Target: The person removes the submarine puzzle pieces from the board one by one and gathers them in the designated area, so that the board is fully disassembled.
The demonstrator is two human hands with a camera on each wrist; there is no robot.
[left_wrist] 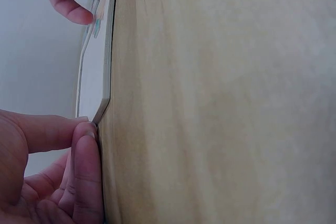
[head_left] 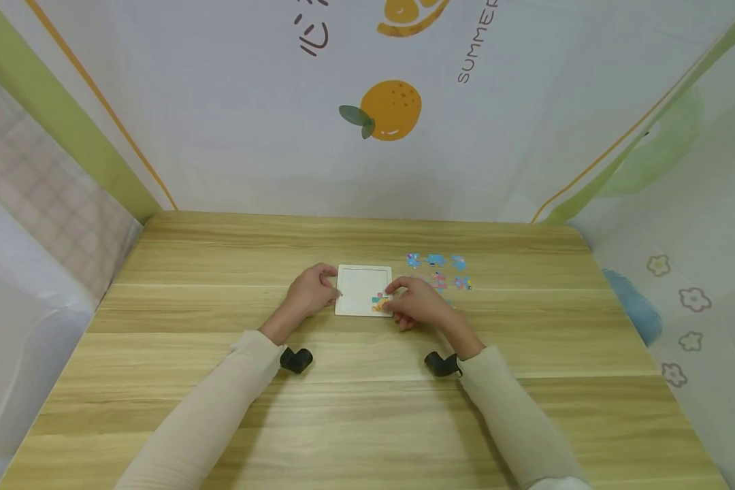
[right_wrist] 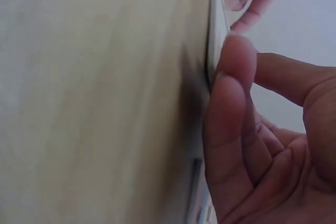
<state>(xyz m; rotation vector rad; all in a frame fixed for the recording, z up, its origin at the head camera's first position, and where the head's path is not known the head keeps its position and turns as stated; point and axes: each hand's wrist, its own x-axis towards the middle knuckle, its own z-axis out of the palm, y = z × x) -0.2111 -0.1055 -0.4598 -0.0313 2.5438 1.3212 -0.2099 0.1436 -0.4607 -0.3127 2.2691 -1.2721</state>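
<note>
A white square puzzle tray with a raised rim lies flat on the table between both hands. My left hand pinches its left edge between thumb and index finger; the left wrist view shows the fingertips right at the tray's corner. In the tray's near right corner sits a colourful jigsaw piece with orange and teal on it. My right hand bends its thumb and index finger over the right rim, fingertips right at this piece. Whether they grip it I cannot tell. The other fingers curl beside the tray.
Several loose jigsaw pieces, mostly blue and pink, lie in rows behind and to the right of my right hand, partly hidden by it. A black camera mount is on each wrist. A printed curtain hangs behind the wooden table.
</note>
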